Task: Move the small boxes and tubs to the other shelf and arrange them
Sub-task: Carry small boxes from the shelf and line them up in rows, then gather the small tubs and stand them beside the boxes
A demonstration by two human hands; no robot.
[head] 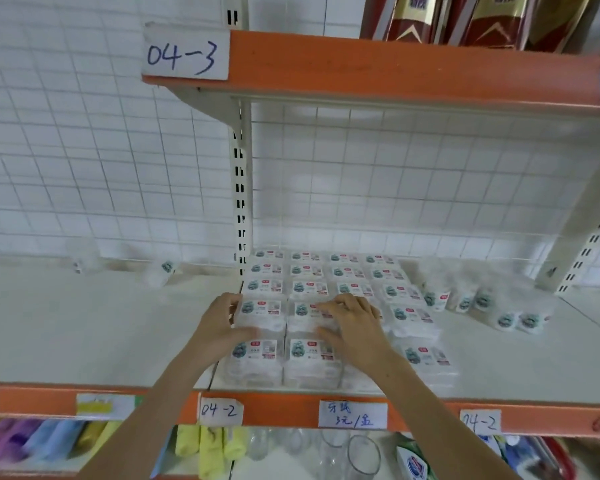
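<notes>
Head view: both hands over a grid of small clear boxes [326, 306] on a white shelf [84, 327], packed in rows from the back mesh toward the front edge, just right of the slotted upright [240, 188]. Left hand [222, 323] at the left edge of the grid, fingers and thumb curled around the left side of a box stack [261, 315] in the second row from the front; grip looks closed on it. Right hand [354, 323] lies flat on top of the neighbouring stack in the same row, fingers spread and fairly straight, pressing, not curled round anything. Small tubs [482, 303] sit in a loose cluster right of the boxes, near the right upright, some tipped. One tub [161, 271] lies on its side at the back of the left shelf section; another blurry item beside it, can't tell what. Orange front edge carries paper tags "04-2" [219, 409]; the shelf above is tagged "04-3" [184, 55].
</notes>
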